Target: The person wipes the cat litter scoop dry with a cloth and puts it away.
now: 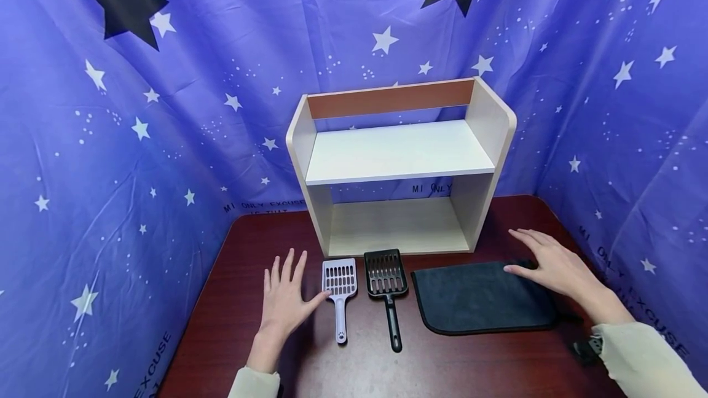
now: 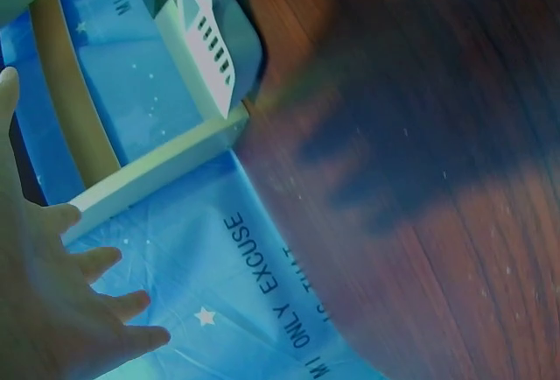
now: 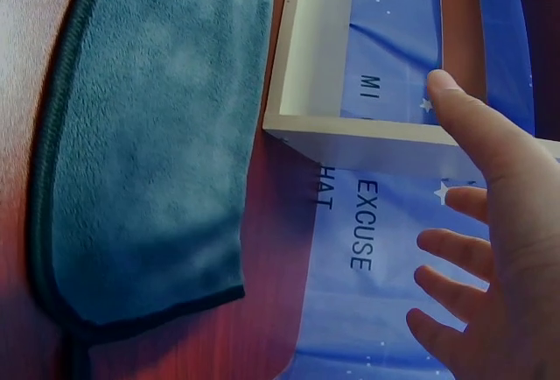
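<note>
My left hand [image 1: 287, 298], fingers spread and holding nothing, is just left of a light purple slotted litter scoop [image 1: 340, 281] in the head view. Beside that lies a black litter scoop [image 1: 390, 300], its handle toward me. My right hand [image 1: 558, 266] hovers with fingers extended over the right end of a dark grey cloth with black edging [image 1: 481, 300]. In the right wrist view the same cloth [image 3: 166, 152] lies flat, apart from the right hand [image 3: 516, 240]. The left wrist view shows the left hand [image 2: 61, 301] and the pale scoop [image 2: 210, 47].
A two-tier wooden shelf [image 1: 401, 177] with a white upper board stands at the back of the dark red table [image 1: 221, 336]. Purple star-printed curtain [image 1: 193, 109] surrounds the table on the back and both sides. A small dark object [image 1: 585, 352] is by the right sleeve.
</note>
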The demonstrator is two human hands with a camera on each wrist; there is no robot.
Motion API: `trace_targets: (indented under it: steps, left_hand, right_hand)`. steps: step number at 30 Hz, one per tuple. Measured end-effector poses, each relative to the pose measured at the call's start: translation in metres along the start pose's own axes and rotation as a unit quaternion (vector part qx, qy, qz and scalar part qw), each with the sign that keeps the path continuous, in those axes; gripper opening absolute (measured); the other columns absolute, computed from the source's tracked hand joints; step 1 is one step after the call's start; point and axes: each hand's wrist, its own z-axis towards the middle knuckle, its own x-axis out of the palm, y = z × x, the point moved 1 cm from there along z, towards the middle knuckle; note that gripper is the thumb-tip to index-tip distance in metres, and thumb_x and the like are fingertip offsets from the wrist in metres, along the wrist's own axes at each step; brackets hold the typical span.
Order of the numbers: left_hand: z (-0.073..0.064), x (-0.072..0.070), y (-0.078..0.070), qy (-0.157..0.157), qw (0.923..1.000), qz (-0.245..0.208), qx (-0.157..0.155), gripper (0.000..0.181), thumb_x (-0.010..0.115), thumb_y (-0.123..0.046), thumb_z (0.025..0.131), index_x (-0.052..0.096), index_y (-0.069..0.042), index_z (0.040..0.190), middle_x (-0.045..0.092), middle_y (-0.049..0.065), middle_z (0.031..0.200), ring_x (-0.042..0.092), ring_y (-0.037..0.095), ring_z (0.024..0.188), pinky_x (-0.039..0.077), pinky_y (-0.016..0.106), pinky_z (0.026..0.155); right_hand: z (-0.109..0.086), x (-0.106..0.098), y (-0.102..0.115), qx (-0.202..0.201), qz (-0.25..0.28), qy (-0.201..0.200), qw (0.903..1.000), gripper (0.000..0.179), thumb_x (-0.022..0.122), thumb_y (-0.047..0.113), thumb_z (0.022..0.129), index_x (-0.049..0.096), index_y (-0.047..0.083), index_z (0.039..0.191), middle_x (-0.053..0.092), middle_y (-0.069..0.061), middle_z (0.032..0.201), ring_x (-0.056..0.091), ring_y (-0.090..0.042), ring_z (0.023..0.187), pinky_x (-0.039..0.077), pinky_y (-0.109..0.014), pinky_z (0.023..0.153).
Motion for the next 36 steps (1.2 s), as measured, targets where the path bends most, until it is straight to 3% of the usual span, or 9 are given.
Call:
trace_targets:
  steps: [12, 18, 26, 36]
  left_hand:
    - [-0.009, 0.009, -0.029, -0.028, 0.9986, -0.032, 0.031, 0.097, 0.071, -0.067, 0.075, 0.043, -0.013, 0.15, 0.047, 0.016, 0.151, 0.046, 0.041, 0.138, 0.042, 0.055, 0.114]
    - [-0.014, 0.012, -0.047, -0.009, 0.9975, -0.066, 0.022, 0.092, 0.073, -0.064, 0.076, 0.047, -0.012, 0.147, 0.052, 0.014, 0.148, 0.052, 0.036, 0.133, 0.051, 0.049, 0.105]
    - [-0.022, 0.022, -0.075, 0.013, 0.9925, -0.12, 0.019, 0.089, 0.076, -0.061, 0.076, 0.049, -0.014, 0.146, 0.055, 0.012, 0.145, 0.055, 0.035, 0.131, 0.05, 0.049, 0.107]
    - [-0.032, 0.038, -0.107, 0.005, 0.9825, -0.185, 0.021, 0.079, 0.082, -0.051, 0.074, 0.056, -0.012, 0.137, 0.063, 0.011, 0.136, 0.061, 0.03, 0.123, 0.055, 0.048, 0.101]
  right_hand:
    - [0.003, 0.018, 0.011, -0.005, 0.0, 0.012, 0.9999, 0.075, 0.079, 0.053, 0.079, 0.058, 0.01, 0.136, 0.059, -0.024, 0.134, 0.056, -0.045, 0.121, 0.053, -0.064, 0.084]
    - [0.006, 0.028, 0.015, -0.015, 0.012, 0.023, 0.9995, 0.07, 0.08, 0.048, 0.079, 0.06, 0.007, 0.133, 0.062, -0.025, 0.131, 0.058, -0.044, 0.12, 0.052, -0.063, 0.09]
    - [0.008, 0.042, 0.02, -0.029, 0.02, 0.022, 0.9992, 0.066, 0.082, 0.042, 0.079, 0.063, 0.006, 0.13, 0.064, -0.024, 0.127, 0.06, -0.043, 0.117, 0.053, -0.061, 0.09]
    - [0.011, 0.056, 0.022, -0.041, 0.03, 0.028, 0.9983, 0.063, 0.082, 0.039, 0.079, 0.064, 0.005, 0.128, 0.065, -0.023, 0.125, 0.061, -0.041, 0.115, 0.053, -0.06, 0.092]
